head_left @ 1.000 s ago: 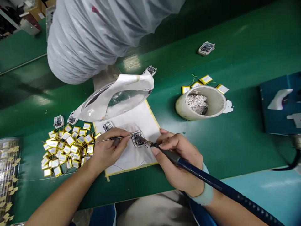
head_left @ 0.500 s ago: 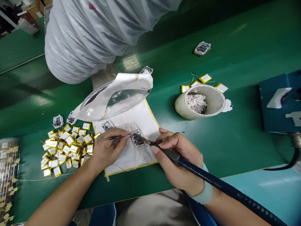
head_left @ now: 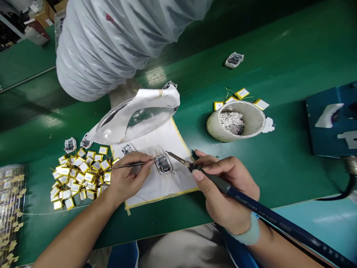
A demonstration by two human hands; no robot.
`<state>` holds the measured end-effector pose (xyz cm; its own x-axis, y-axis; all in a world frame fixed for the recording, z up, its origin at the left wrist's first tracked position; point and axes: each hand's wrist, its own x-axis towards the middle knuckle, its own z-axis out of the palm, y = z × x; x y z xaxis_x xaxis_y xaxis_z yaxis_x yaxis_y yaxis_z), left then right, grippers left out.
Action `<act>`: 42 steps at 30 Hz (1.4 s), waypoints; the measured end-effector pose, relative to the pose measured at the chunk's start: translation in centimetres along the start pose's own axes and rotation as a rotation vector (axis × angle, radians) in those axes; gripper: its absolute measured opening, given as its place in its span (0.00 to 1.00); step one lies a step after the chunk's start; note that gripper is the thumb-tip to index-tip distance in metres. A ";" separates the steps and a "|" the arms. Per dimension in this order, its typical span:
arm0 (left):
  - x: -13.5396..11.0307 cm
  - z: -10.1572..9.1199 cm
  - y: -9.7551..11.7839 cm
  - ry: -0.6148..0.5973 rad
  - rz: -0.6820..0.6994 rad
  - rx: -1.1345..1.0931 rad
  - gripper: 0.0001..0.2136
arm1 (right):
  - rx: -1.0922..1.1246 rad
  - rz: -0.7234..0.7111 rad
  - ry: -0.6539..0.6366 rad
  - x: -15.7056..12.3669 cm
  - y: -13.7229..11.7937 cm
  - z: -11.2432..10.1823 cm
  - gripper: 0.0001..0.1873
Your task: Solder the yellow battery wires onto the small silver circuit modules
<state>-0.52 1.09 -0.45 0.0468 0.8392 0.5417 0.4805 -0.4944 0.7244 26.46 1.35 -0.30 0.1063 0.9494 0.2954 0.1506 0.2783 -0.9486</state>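
Observation:
A soldering iron (head_left: 220,181) is gripped like a pen in my right hand (head_left: 231,186); its tip points up and left, apart from the board. My left hand (head_left: 129,182) pinches thin metal tweezers (head_left: 134,163), whose points touch the upper left edge of a small watch-shaped case with an open circuit board (head_left: 163,164). That case lies on a white sheet (head_left: 184,175) edged with yellow tape. Behind my left hand sits a second open case (head_left: 128,149), partly hidden by the hand.
Left of the sheet is a heap of yellow-edged battery cells (head_left: 80,175). A clear plastic hood (head_left: 145,115) on a wide grey hose (head_left: 111,48) hangs over the sheet. A white cup of silvery shavings (head_left: 237,123) and a blue box (head_left: 331,119) stand right. Another open case (head_left: 234,60) lies behind.
My right hand has drawn the soldering iron back to the right, lifting its tip off the board. My left hand and the tweezers stay at the case's edge.

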 end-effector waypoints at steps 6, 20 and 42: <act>0.0 -1.9 3.5 -0.118 -0.022 -0.171 0.12 | -0.017 -0.035 0.011 0.2 0.2 0.6 0.10; -0.6 -0.9 5.1 -0.263 -0.015 -0.067 0.13 | -0.046 -0.071 -0.056 0.9 -0.2 0.8 0.10; 1.8 -2.4 0.5 -0.187 0.088 0.125 0.05 | -0.012 -0.057 -0.147 1.0 -0.3 0.6 0.11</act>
<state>-2.29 1.78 1.93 0.2495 0.8271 0.5036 0.5717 -0.5456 0.6128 25.94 2.31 0.25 -0.0474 0.9435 0.3281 0.1645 0.3313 -0.9291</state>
